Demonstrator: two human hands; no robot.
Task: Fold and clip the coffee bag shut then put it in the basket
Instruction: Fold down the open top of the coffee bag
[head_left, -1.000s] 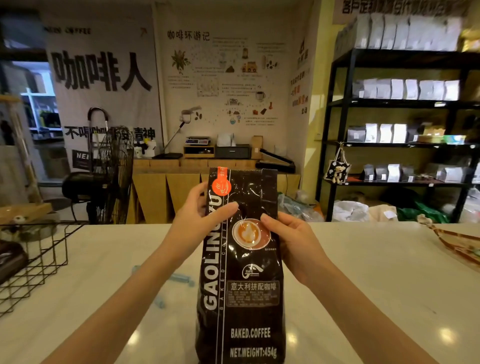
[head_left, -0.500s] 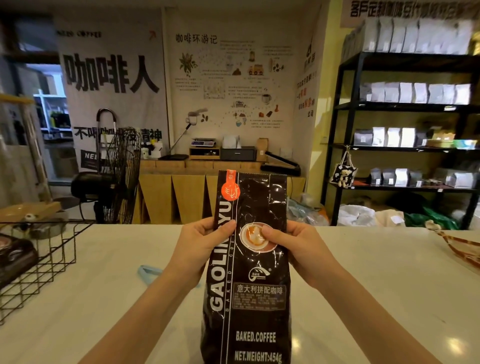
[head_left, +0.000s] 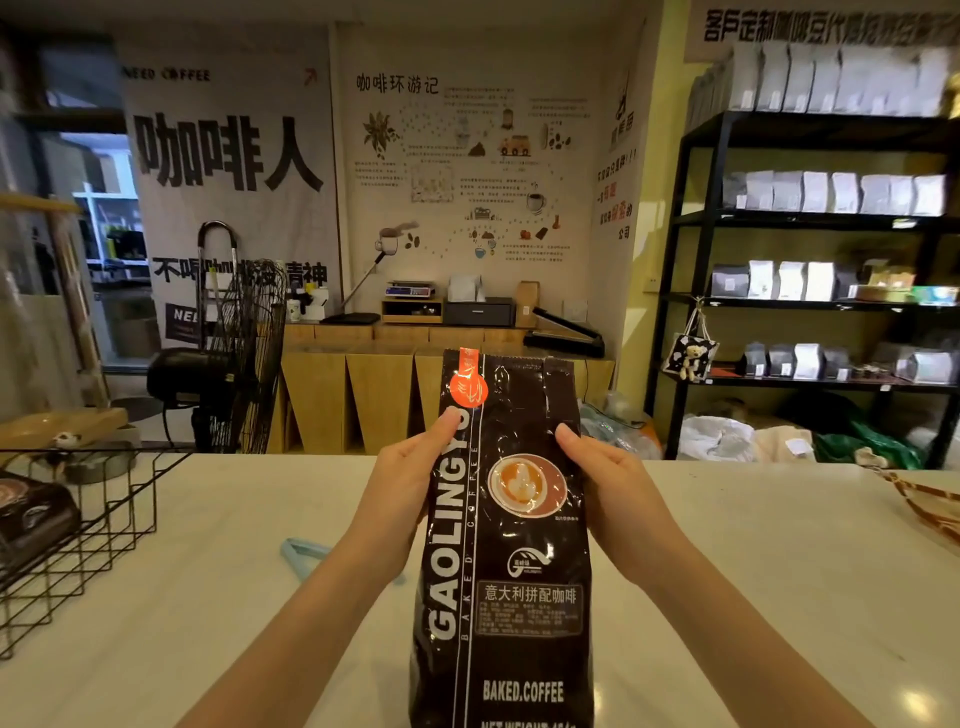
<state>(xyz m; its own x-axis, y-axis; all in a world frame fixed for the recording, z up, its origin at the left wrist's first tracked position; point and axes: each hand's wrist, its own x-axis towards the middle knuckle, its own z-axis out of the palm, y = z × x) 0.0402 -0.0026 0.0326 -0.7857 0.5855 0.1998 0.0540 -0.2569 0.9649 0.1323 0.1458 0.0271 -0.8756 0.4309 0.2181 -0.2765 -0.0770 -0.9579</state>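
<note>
I am looking down at a white counter (head_left: 753, 597) where the black coffee bag (head_left: 506, 545) is standing upright near the front edge, its flat top still unfolded and rising above my fingers.

My left hand (head_left: 400, 483) is reaching in from the lower left, forearm angled up and to the right, palm turned against the bag's left side. It is gripping the bag, with the thumb lying up across the front face and its tip pressing just under the orange round label; the other fingers are hidden behind the bag.

My right hand (head_left: 618, 493) is coming in from the lower right in a mirrored pose, palm against the bag's right side, thumb pointing up along the front edge beside the printed coffee cup. It is grasping the bag too, fingers wrapping out of sight behind.

A pale blue clip (head_left: 306, 553) is lying on the counter just left of my left forearm, partly hidden by it. The black wire basket (head_left: 104, 519) is sitting at the counter's left edge, well apart from the bag, with another dark bag (head_left: 31, 514) lying inside it.
</note>
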